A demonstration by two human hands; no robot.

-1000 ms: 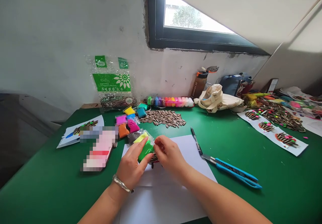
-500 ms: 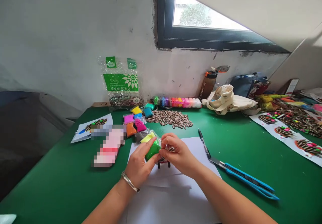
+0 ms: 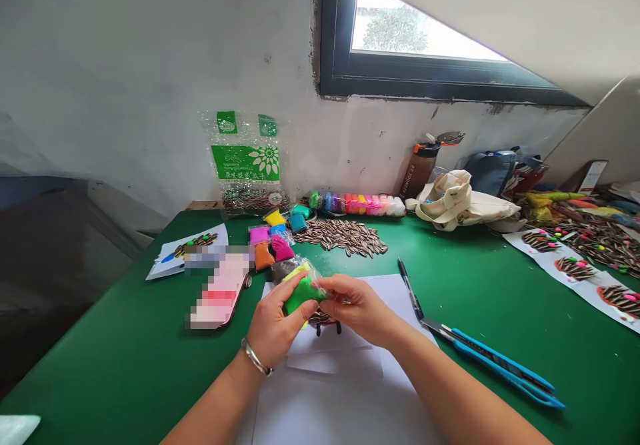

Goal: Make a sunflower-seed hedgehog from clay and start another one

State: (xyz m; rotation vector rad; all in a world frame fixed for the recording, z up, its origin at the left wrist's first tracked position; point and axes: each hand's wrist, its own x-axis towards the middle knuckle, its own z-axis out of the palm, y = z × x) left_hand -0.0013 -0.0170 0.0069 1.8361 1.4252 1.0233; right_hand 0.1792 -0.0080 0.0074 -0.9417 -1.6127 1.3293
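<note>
Left hand (image 3: 277,316) grips green packet (image 3: 301,296) above paper (image 3: 340,408); right hand (image 3: 364,309) pinches its edge. Looks like opening; next move calls for firm left hold, careful right pull.

the little packet (image 3: 300,296) is bright green. the tabletop (image 3: 125,338) is dark green, and the big paper (image 3: 340,408) is white. the seeds (image 3: 347,235) have dark and pale stripes. the cutter (image 3: 505,363) is blue and black. the bottle (image 3: 420,170) is brown with orange bits. the bracelet (image 3: 254,358) is silver.
</note>
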